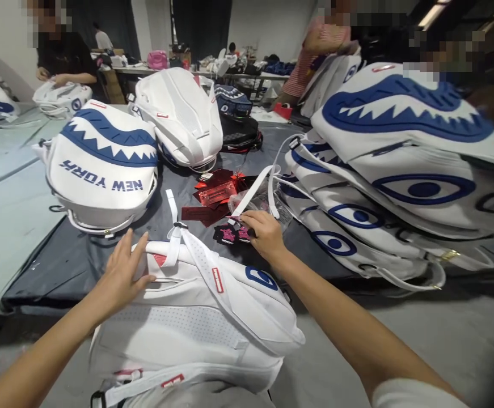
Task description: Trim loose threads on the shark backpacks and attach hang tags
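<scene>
My left hand lay flat, grip spread, on the white backpack at lower centre; my right hand pinched a small black-and-pink tag on the bench.

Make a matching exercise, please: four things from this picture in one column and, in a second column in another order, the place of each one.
Things:
1. left hand
2. right hand
3. red tags
4. NEW YORK backpack

Places:
A. loose on the dark sheet, in the middle of the table
B. flat on the top of the near white backpack
C. on the small black and pink tags, beside a white strap
D. on the table to the left, blue teeth pattern facing up

Pairs: 1-B, 2-C, 3-A, 4-D
</scene>
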The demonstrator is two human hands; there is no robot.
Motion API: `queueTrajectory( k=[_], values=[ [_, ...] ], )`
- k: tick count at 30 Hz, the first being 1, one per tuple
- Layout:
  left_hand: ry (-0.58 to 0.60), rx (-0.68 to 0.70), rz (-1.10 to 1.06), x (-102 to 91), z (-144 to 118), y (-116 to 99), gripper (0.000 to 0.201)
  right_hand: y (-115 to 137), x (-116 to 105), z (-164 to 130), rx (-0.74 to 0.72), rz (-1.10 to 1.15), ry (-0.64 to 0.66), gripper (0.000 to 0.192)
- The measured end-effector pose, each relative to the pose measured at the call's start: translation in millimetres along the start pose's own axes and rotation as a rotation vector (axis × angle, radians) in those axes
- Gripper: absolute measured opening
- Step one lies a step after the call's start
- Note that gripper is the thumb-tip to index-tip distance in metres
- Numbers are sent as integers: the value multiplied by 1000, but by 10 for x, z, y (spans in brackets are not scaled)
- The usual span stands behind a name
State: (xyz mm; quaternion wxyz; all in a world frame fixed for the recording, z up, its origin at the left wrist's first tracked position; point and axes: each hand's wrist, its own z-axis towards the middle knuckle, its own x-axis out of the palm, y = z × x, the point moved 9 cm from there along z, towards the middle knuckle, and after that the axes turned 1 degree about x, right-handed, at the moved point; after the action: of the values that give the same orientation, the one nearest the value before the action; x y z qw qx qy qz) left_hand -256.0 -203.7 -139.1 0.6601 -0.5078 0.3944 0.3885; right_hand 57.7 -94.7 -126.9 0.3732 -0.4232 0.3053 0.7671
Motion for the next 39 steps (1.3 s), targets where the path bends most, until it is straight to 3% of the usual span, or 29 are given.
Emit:
queueTrajectory(
  k=[2, 3, 4, 7, 8, 9, 11, 13, 14, 16, 17, 20, 23, 25, 28, 31, 34, 37, 39],
  values=[
    [-207, -22, -176, -298, -87, -263, 53, 506, -333, -131, -194, 88, -196, 32],
    [-244, -49, -326, -366, -123, -377, 43, 783, -453, -226, -310, 114, -253, 31],
    [-197, -82, -507, -339, -138, -487, 38, 1052, -534, -324, -424, 123, -277, 30],
    [177, -210, -1035, 51, -199, -806, 40, 1652, -687, -560, -674, 168, -282, 30],
    [229, -252, -1142, 141, -237, -849, 41, 1735, -729, -574, -668, 202, -280, 31],
    [201, -291, -1207, 183, -271, -830, 41, 1747, -773, -545, -592, 243, -288, 31],
    [23, -355, -1247, 187, -357, -696, 40, 1621, -799, -432, -304, 357, -269, 29],
    [-92, -385, -1249, 206, -475, -606, 38, 1508, -681, -367, -36, 527, -142, 24],
    [-109, -386, -1255, 230, -530, -593, 37, 1529, -583, -357, 30, 612, -41, 19],
    [-120, -336, -1239, 239, -621, -591, 33, 1670, -420, -356, 48, 717, 142, 18],
    [-137, -285, -1185, 205, -659, -576, 31, 1725, -388, -345, 35, 718, 171, 22],
    [-315, -105, -789, -51, -800, -395, 27, 1766, -408, -238, -22, 563, 76, 19],
    [-434, -137, -340, -140, -951, -8, 46, 1831, -312, -92, -121, 385, 66, 15],
    [-351, -224, -256, 19, -983, 275, 64, 1954, -109, -20, -205, 300, 197, 24],
    [-233, -283, -331, 281, -996, 520, 80, 2165, 262, 6, -287, 138, 455, 29],
    [-220, -295, -383, 351, -1013, 554, 75, 2373, 535, -41, -329, 0, 641, 22],
    [-187, -334, -386, 347, -1042, 552, 70, 2563, 707, -100, -373, -20, 745, 17],
    [-146, -390, -348, 376, -1022, 631, 69, 2592, 847, -146, -400, -29, 847, 19],
    [-144, -404, -328, 395, -993, 669, 70, 2593, 847, -157, -414, -45, 850, 22]
  ],
)
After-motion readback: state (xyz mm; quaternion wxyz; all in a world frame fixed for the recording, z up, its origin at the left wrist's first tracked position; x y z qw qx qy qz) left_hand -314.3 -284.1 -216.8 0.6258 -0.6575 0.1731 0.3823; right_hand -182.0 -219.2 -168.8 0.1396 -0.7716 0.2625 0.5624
